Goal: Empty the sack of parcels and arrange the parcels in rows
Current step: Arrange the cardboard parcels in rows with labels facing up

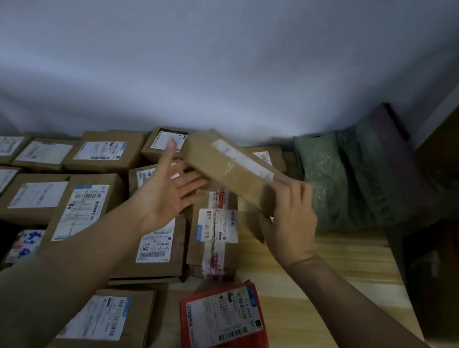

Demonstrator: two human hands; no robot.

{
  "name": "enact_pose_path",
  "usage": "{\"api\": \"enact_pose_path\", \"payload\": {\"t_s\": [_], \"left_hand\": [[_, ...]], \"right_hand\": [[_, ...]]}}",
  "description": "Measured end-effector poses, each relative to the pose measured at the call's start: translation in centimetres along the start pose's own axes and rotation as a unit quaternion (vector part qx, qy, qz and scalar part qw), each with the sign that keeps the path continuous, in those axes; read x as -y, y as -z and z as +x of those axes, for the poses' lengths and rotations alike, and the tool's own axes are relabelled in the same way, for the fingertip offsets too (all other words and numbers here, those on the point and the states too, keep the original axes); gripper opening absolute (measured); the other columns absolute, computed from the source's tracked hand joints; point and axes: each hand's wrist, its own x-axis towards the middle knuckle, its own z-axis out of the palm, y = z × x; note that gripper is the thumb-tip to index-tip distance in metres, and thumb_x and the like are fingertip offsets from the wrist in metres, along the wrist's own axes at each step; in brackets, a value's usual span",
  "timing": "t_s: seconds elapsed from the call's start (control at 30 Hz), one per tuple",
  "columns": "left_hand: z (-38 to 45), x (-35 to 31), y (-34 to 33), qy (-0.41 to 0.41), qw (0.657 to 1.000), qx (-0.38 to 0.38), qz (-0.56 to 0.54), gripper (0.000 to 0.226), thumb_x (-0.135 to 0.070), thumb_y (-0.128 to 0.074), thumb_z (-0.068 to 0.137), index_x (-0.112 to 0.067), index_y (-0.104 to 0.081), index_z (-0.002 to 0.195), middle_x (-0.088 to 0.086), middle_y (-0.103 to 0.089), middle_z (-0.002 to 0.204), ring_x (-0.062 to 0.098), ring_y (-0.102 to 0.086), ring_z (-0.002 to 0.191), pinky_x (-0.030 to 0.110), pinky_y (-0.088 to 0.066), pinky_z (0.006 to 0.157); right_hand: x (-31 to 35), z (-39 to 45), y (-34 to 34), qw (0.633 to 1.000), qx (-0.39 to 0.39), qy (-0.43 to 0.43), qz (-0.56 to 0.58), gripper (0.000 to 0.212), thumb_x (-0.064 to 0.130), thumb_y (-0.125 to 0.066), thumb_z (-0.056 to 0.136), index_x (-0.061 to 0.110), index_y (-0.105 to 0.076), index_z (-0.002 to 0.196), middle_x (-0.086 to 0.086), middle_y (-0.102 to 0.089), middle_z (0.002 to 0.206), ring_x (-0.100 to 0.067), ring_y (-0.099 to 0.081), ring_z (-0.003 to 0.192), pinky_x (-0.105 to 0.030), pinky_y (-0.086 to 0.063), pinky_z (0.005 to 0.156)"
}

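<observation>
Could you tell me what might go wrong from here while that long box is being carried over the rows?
The long brown box is gripped at one end only by the right hand; the open left hand seems barely under it, so it could tip and drop onto the parcels below. Set down carelessly, it may knock the neat rows askew. The red parcel lies apart, near the table edge, and a forearm could nudge it off.

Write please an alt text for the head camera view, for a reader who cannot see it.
A person's right hand holds a long brown box above rows of labelled cardboard parcels on a wooden surface, while the open left hand reaches toward it. A red parcel lies nearest, and a green sack slumps against the wall.
</observation>
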Motion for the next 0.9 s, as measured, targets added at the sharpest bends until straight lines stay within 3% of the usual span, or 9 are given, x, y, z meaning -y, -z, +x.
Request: {"api": "enact_pose_path", "payload": {"t_s": [0.17, 0.33, 0.4, 0.47, 0.53, 0.67, 0.73, 0.83, 0.9], "left_hand": [[-1.4, -0.1, -0.3, 0.028, 0.999, -0.032, -0.013, 0.046, -0.02, -0.067, 0.088, -0.013, -0.055, 0.132, 0.011, -0.069, 0.122, 0.024, -0.067, 0.111, 0.04, -0.049, 0.101], [-2.9, 1.0, -0.1, 0.025, 0.997, -0.061, -0.039, 0.038, -0.011, -0.062, 0.09, -0.01, -0.056, 0.127, 0.01, -0.071, 0.118, 0.023, -0.067, 0.111, 0.035, -0.053, 0.09], [-3.5, 1.2, -0.4, 0.022, 0.997, -0.064, -0.041, 0.037, -0.01, -0.061, 0.091, -0.01, -0.057, 0.127, 0.01, -0.071, 0.118, 0.023, -0.067, 0.111, 0.035, -0.053, 0.089], [-4.0, 1.4, -0.7, 0.015, 0.997, -0.064, -0.046, 0.037, -0.01, -0.061, 0.091, -0.011, -0.057, 0.128, 0.009, -0.071, 0.119, 0.023, -0.066, 0.113, 0.036, -0.052, 0.092], [-4.5, 1.7, -0.8, 0.009, 0.996, -0.067, -0.058, 0.037, -0.011, -0.059, 0.092, -0.013, -0.057, 0.128, 0.008, -0.07, 0.121, 0.023, -0.065, 0.115, 0.037, -0.051, 0.096], [-5.5, 3.0, -1.2, 0.013, 0.997, -0.075, -0.014, 0.037, -0.012, -0.058, 0.092, -0.013, -0.057, 0.129, 0.008, -0.07, 0.121, 0.022, -0.067, 0.111, 0.035, -0.053, 0.09], [-6.0, 3.6, -1.9, 0.016, 0.998, -0.065, 0.024, 0.035, -0.012, -0.058, 0.092, -0.011, -0.058, 0.127, 0.01, -0.071, 0.118, 0.02, -0.069, 0.104, 0.035, -0.055, 0.086], [-6.6, 4.5, -4.0, -0.003, 0.994, -0.042, 0.099, 0.037, -0.017, -0.061, 0.092, -0.011, -0.057, 0.129, 0.005, -0.073, 0.113, 0.018, -0.069, 0.103, 0.037, -0.055, 0.088], [-6.9, 5.8, -5.4, -0.055, 0.966, -0.055, 0.247, 0.048, -0.027, -0.066, 0.091, -0.017, -0.052, 0.136, -0.005, -0.067, 0.119, 0.013, -0.063, 0.109, 0.032, -0.05, 0.092]], "right_hand": [[-2.1, -1.9, 0.4, 0.995, -0.001, 0.103, 0.005, 0.053, 0.023, -0.076, 0.073, 0.013, -0.049, 0.117, -0.009, -0.045, 0.125, -0.029, -0.046, 0.112, -0.042, -0.057, 0.076], [-2.8, -3.2, 0.9, 0.981, 0.097, -0.05, 0.158, 0.078, 0.03, -0.071, 0.074, 0.015, -0.036, 0.142, -0.01, -0.03, 0.148, -0.021, -0.033, 0.134, -0.038, -0.039, 0.108], [-2.2, -3.2, 1.9, 0.949, 0.1, -0.149, 0.26, 0.078, 0.028, -0.06, 0.081, 0.015, -0.026, 0.15, -0.004, -0.026, 0.15, -0.009, -0.033, 0.129, -0.021, -0.038, 0.107], [-1.6, -3.4, 2.4, 0.891, 0.099, -0.258, 0.36, 0.075, 0.024, -0.057, 0.093, 0.02, -0.016, 0.156, 0.003, -0.028, 0.15, -0.008, -0.039, 0.124, -0.006, -0.045, 0.085], [-1.1, -3.6, 2.8, 0.813, 0.092, -0.347, 0.458, 0.071, 0.031, -0.054, 0.098, 0.031, -0.013, 0.156, 0.002, -0.036, 0.149, -0.019, -0.05, 0.124, -0.017, -0.053, 0.073], [-1.0, -3.8, 3.5, 0.674, 0.058, -0.466, 0.57, 0.074, 0.064, -0.054, 0.088, 0.033, -0.031, 0.15, -0.004, -0.061, 0.13, -0.027, -0.065, 0.111, -0.048, -0.058, 0.086], [-1.1, -4.3, 4.4, 0.65, 0.069, -0.485, 0.581, 0.08, 0.061, -0.068, 0.078, 0.031, -0.038, 0.146, -0.005, -0.064, 0.127, -0.027, -0.065, 0.112, -0.049, -0.057, 0.089], [-1.4, -6.0, 5.3, 0.657, 0.042, -0.513, 0.551, 0.049, 0.034, -0.072, 0.087, 0.032, -0.048, 0.129, -0.006, -0.067, 0.121, -0.027, -0.066, 0.109, -0.051, -0.056, 0.092], [-1.8, -7.5, 5.9, 0.657, -0.016, -0.547, 0.519, 0.041, 0.04, -0.066, 0.091, 0.032, -0.047, 0.127, -0.007, -0.066, 0.121, -0.028, -0.066, 0.108, -0.054, -0.055, 0.094]]}}
